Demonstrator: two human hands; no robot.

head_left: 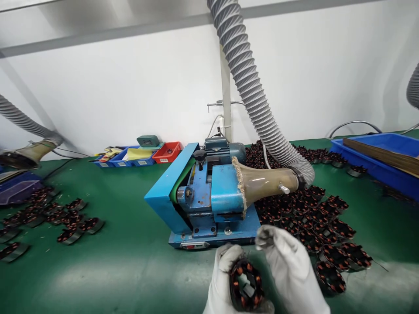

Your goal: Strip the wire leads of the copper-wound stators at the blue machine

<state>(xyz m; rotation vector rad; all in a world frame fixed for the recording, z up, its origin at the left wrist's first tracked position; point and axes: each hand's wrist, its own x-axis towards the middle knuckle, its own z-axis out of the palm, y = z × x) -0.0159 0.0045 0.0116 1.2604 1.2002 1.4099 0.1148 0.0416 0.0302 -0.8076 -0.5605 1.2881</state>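
My left hand [222, 279], in a white glove, grips a round motor stator [237, 279] with copper windings and a dark rim, low in the view in front of the machine. Thin wire ends stick up from its top edge. Just right of it, my right hand [288, 266], also gloved, is raised with thumb and fingertips pinched together; the fingertips are dark and smudged, and whatever may be between them is too small to make out. The blue belt machine [193, 196] stands behind both hands.
Many stators [327, 218] cover the bench right of and behind the machine. More stators [70, 218] lie at left. A grey hose [252, 87] drops to the machine's nozzle. Small blue and red bins [167, 152] stand behind; a blue tray [376, 148] sits at right.
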